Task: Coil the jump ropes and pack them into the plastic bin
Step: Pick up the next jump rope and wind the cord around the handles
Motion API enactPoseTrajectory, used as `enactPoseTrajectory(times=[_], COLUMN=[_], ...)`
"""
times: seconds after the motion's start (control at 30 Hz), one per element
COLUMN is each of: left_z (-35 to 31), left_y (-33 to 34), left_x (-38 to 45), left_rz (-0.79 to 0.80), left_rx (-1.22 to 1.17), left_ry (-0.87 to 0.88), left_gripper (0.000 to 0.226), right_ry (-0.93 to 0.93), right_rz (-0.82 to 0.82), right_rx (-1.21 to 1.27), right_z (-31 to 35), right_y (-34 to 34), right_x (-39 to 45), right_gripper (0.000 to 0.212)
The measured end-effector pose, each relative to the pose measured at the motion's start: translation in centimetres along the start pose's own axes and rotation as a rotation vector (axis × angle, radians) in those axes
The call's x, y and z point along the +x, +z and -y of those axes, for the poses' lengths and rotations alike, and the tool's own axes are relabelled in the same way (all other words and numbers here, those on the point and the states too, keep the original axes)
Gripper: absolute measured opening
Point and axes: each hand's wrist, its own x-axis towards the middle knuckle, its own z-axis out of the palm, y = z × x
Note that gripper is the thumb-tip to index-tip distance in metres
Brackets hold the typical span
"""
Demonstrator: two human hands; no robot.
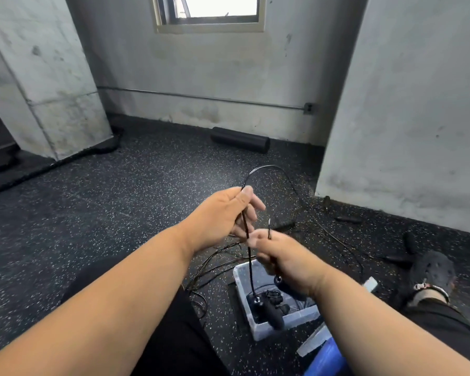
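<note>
- Black, thin cable of a jump rope (pixel 247 229) runs through both hands; the left hand (pixel 223 215) pinches it between thumb and curled fingers, and a loop arches up and away toward twelve o'clock.
- The right hand (pixel 280 256) has its grip clamped on the same cable just below and to the five o'clock side of the left, though motion blur hides how each finger lies.
- From the hands, a strand drops to a black rope handle (pixel 267 312) that hangs over or rests in the clear, rectangular plastic bin (pixel 240 283); which of the two I cannot tell.
- That bin sits on the dark speckled rubber floor (pixel 106 213) at about five o'clock from the hands, already holding dark handles and some bundled cable, so part of the packing looks done.
- More loose black cables (pixel 334 237) sprawl over the floor from three to seven o'clock of the hands, with further dark handles (pixel 347 219) lying near the wall at two o'clock.
- My judgement: the work is partway along, with this rope barely coiled and several strands left to gather.
- A black foam roller (pixel 240 139) lies against the far wall at twelve o'clock.
</note>
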Motion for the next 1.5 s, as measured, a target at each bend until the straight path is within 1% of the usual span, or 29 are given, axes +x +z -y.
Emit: enactPoseTrajectory(times=[0.07,0.1,0.17,0.2,0.27,0.3,0.33,0.37,0.4,0.43,0.47,0.5,0.53,0.57,0.6,0.63,0.7,0.73,0.77,0.83,0.93,1.0,1.1,1.23,1.3,1.4,1.5], left_z=[-0.4,-0.5,0.0,0.4,1.7,2.5,3.5,4.5,5.6,6.4,7.2,7.7,7.9,7.9,7.9,7.9,8.0,7.9,7.7,7.4,7.1,7.1,7.2,7.5,7.5,7.7,7.8], left_y=[0.2,0.3,0.1,-0.2,-0.9,-1.3,-1.4,-1.5,-1.4,-1.3,-1.1,-0.8,-0.3,0.4,1.2,2.0,3.5,4.0,4.4,4.8,5.1,5.3,5.0,4.5,4.5,4.3,3.9], left_x=[0.2,0.2,-0.1,-0.3,-1.0,-1.4,-1.8,-2.1,-2.4,-2.6,-2.8,-2.9,-3.0,-3.1,-3.3,-3.4,-3.5,-3.6,-3.7,-4.0,-4.2,-4.3,-4.1,-4.0,-4.1,-4.0,-4.1], left_rz=[-0.024,-0.039,-0.111,-0.178,-0.279,-0.279,-0.246,-0.191,-0.103,0.028,0.189,0.358,0.5,0.587,0.609,0.58,0.499,0.458,0.432,0.411,0.402,0.393,0.394,0.464,0.473,0.467,0.456], left_rx=[-0.021,0.011,0.147,0.191,0.163,0.13,0.09,0.032,-0.054,-0.145,-0.202,-0.243,-0.276,-0.294,-0.289,-0.259,-0.217,-0.225,-0.231,-0.223,-0.277,-0.334,-0.413,-0.469,-0.493,-0.51,-0.48], left_ry=[0.018,0.028,0.058,0.061,0.022,-0.019,-0.082,-0.172,-0.277,-0.381,-0.439,-0.449,-0.419,-0.378,-0.345,-0.305,-0.226,-0.221,-0.224,-0.23,-0.252,-0.269,-0.305,-0.342,-0.348,-0.352,-0.346], left_gripper=[0.041,0.039,0.034,0.032,0.035,0.033,0.028,0.024,0.029,0.04,0.053,0.065,0.074,0.077,0.073,0.064,0.039,0.028,0.021,0.017,0.019,0.024,0.042,0.069,0.075,0.07,0.053], right_ry=[0.003,0.001,-0.005,-0.008,-0.016,-0.01,-0.007,-0.008,-0.012,-0.013,-0.019,-0.026,-0.036,-0.048,-0.065,-0.082,-0.115,-0.125,-0.131,-0.139,-0.141,-0.134,-0.12,-0.094,-0.087,-0.054,-0.014], right_rz=[0.03,0.02,-0.055,-0.106,-0.177,-0.189,-0.191,-0.188,-0.184,-0.182,-0.179,-0.172,-0.166,-0.16,-0.15,-0.141,-0.133,-0.137,-0.144,-0.151,-0.175,-0.201,-0.217,-0.221,-0.236,-0.265,-0.288], right_rx=[-0.085,-0.136,-0.204,-0.206,-0.121,-0.047,0.029,0.105,0.179,0.253,0.318,0.368,0.409,0.448,0.488,0.526,0.573,0.578,0.581,0.621,0.698,0.731,0.763,0.795,0.817,0.851,0.894], right_z=[-0.7,-0.8,-0.7,-0.6,-0.2,0.2,0.5,1.0,1.6,2.2,2.7,3.3,3.7,4.2,4.6,5.0,5.7,6.0,6.1,6.3,6.2,6.2,6.3,6.0,6.0,6.0,5.7], right_y=[0.9,1.2,1.4,1.4,1.1,0.9,0.7,0.6,0.6,0.7,0.9,1.1,1.3,1.4,1.6,1.7,1.9,1.9,1.9,1.6,1.0,0.8,0.7,0.8,0.8,0.9,0.8], right_x=[0.0,0.1,0.2,0.3,0.4,0.5,0.5,0.6,0.7,0.8,0.8,0.9,0.9,0.8,0.8,0.9,1.0,1.1,1.1,1.0,0.8,0.9,0.9,1.0,1.2,1.4,1.4], right_gripper=[0.014,0.019,0.033,0.037,0.039,0.04,0.04,0.04,0.041,0.042,0.043,0.044,0.044,0.044,0.044,0.043,0.043,0.044,0.044,0.042,0.04,0.04,0.04,0.039,0.038,0.038,0.037])
